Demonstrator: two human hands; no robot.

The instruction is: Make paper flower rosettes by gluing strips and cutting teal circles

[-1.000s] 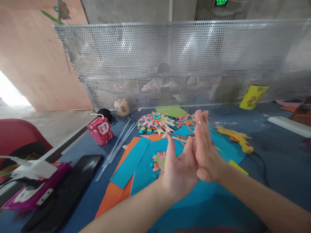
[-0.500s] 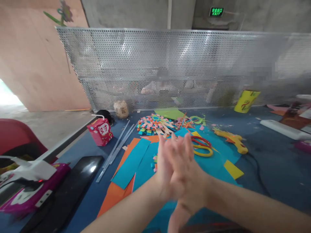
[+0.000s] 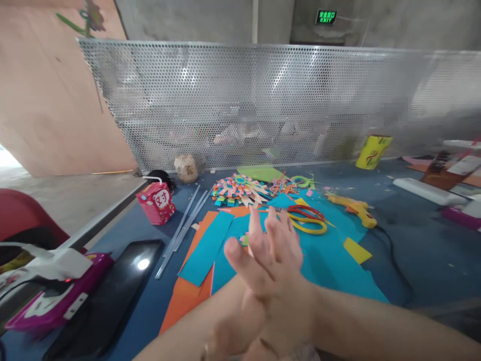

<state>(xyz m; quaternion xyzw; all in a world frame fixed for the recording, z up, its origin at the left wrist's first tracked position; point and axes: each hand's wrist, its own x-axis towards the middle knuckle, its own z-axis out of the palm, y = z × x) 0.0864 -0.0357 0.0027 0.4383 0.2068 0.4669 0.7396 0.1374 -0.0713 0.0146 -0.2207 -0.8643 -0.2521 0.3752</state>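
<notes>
My right hand (image 3: 268,265) is in front at the lower middle, its fingers stretched upward and somewhat apart. Pressed against it from behind is my left hand (image 3: 295,246), mostly covered, with the visible fingers looking extended. Nothing can be seen held between the two. Under them lie blue paper sheets (image 3: 330,265) and orange paper (image 3: 184,301). Just beyond the fingertips are scissors (image 3: 310,226) with red and yellow handles, and a fringed multicoloured paper flower (image 3: 238,188). The lower edge of the hands is blurred.
A yellow glue gun (image 3: 353,206) with a cord lies right. Clear glue sticks (image 3: 188,220), a red drink box (image 3: 156,200) and a black phone (image 3: 108,296) are left. A purple power strip (image 3: 71,296) sits nearer. A perforated metal screen (image 3: 225,100) rises behind.
Earlier the hands were clasped with fingers crossed over each other. Now the right fingers are spread upward in front, and the hands sit slightly lower. The view has shifted a little.
</notes>
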